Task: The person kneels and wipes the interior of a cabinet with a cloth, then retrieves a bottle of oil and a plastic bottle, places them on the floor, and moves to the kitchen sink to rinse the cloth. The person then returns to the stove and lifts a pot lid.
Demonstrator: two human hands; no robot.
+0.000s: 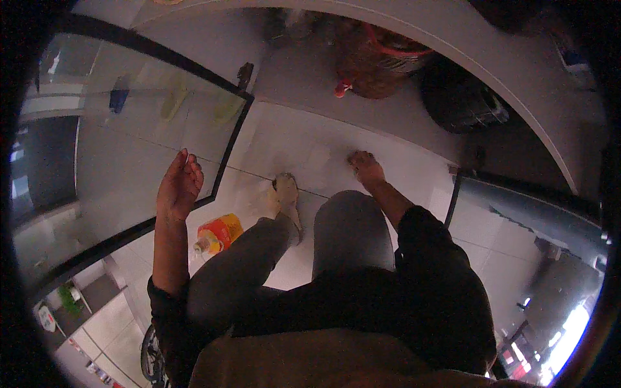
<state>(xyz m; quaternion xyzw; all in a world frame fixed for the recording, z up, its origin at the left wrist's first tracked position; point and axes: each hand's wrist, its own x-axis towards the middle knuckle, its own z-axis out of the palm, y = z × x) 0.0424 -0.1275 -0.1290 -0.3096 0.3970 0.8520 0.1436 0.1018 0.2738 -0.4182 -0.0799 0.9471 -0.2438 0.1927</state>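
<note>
My left hand (pixel 180 186) is raised over the open glass cabinet door (pixel 140 131) on the left. Its palm is turned up, with the fingers loosely bent and nothing visible in them. My right hand (pixel 367 169) hangs above the tiled floor (pixel 310 140), in front of my bent knee. Its fingers curl downward, and blur and shadow hide whether they hold anything. A clear plastic bottle (pixel 218 234) of yellow liquid, with an orange-red label, lies or leans on the floor by my left leg.
Ahead is a low cabinet interior holding a dark pot (pixel 461 99), a brown container (pixel 381 68) with a red rim and a small red object (pixel 342 88). A curved-looking countertop edge (pixel 436 34) runs above. Another dark-framed glass door (pixel 524 213) stands open at right. My foot (pixel 286 189) is on the tiles.
</note>
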